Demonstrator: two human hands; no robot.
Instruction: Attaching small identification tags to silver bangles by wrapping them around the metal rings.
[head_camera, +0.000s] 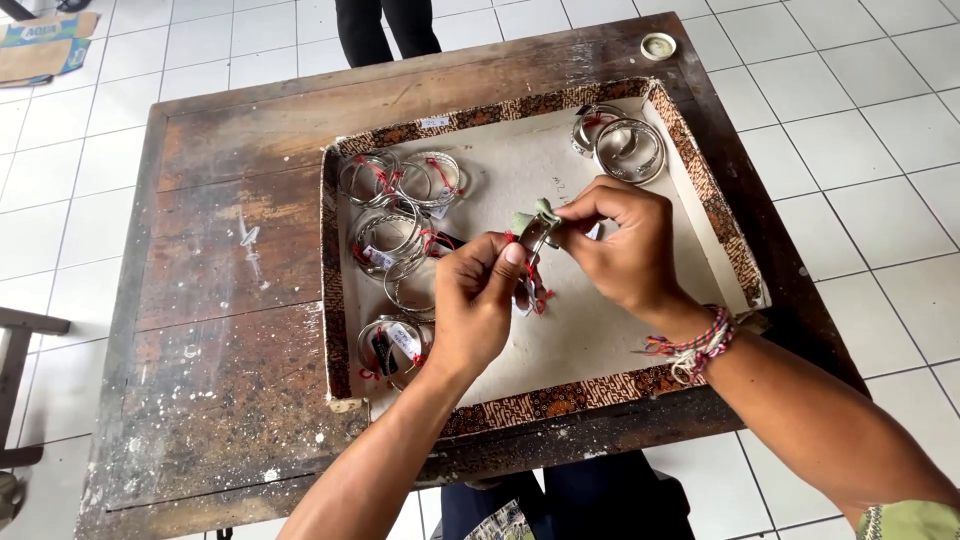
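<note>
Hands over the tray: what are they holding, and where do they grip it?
A silver bangle: left hand pinches its lower rim, right hand its top, with a greenish cloth.

We see a worn, paint-flecked wooden worktop (230, 330) standing on a white tiled floor (850, 130). On it lies a shallow cardboard tray (600, 345) with a brown patterned rim. Clusters of silver bangles tied with red thread (395, 220) sit along its left side, and another pair of bangles (622, 142) in its far right corner. A small round lid (658, 45) rests near the worktop's far edge. A flattened cardboard box (45, 45) lies on the floor, and someone's dark trouser legs (385, 28) stand beyond the worktop.
</note>
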